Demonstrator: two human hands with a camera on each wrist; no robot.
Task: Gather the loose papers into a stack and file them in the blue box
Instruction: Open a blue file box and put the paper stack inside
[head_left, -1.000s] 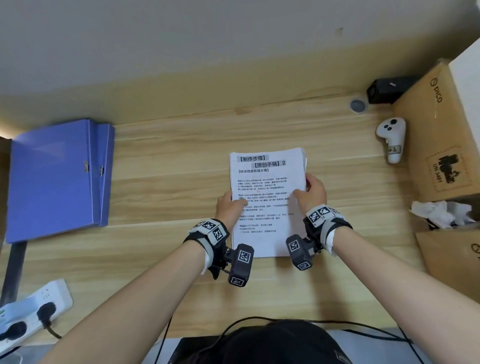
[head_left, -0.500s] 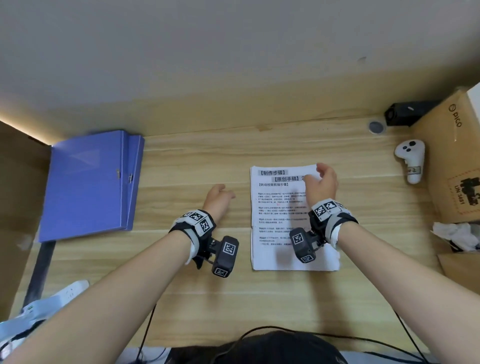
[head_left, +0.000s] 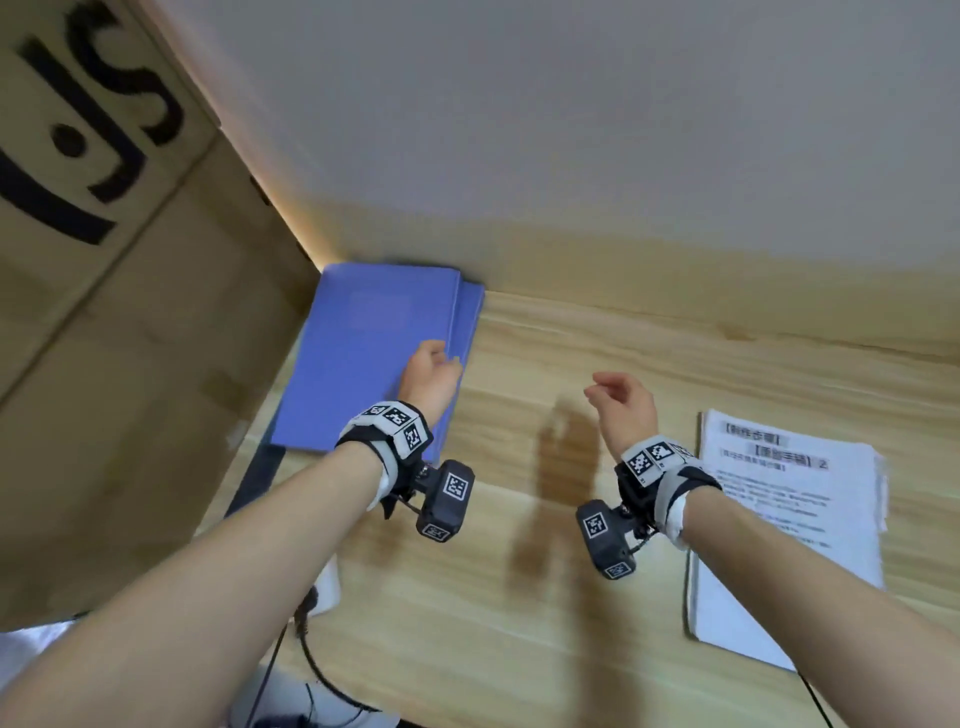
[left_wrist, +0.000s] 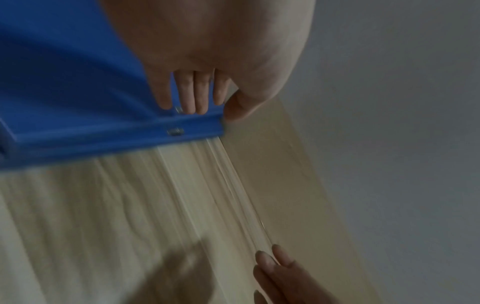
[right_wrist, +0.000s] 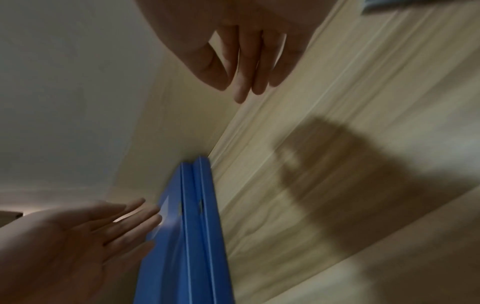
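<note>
The blue box (head_left: 363, 358) lies flat and closed at the table's back left, against the wall. My left hand (head_left: 440, 359) is over its right edge. In the left wrist view its straight fingers (left_wrist: 187, 96) touch the lid near the metal clasp (left_wrist: 175, 131), with the thumb at the box corner. My right hand (head_left: 607, 387) hovers above the bare wood between box and papers, its fingers (right_wrist: 246, 67) relaxed and holding nothing. The stack of printed papers (head_left: 789, 535) lies on the table to the right, under my right forearm.
A tall cardboard box (head_left: 114, 322) stands right beside the blue box on the left. A white power strip (head_left: 328, 590) and a black cable (head_left: 311, 670) sit at the near table edge under my left arm. The wall runs along the back.
Both hands have let go of the paper stack and moved left. My left hand has reached the blue box. The head view has swung left, so the papers now sit at the right.
</note>
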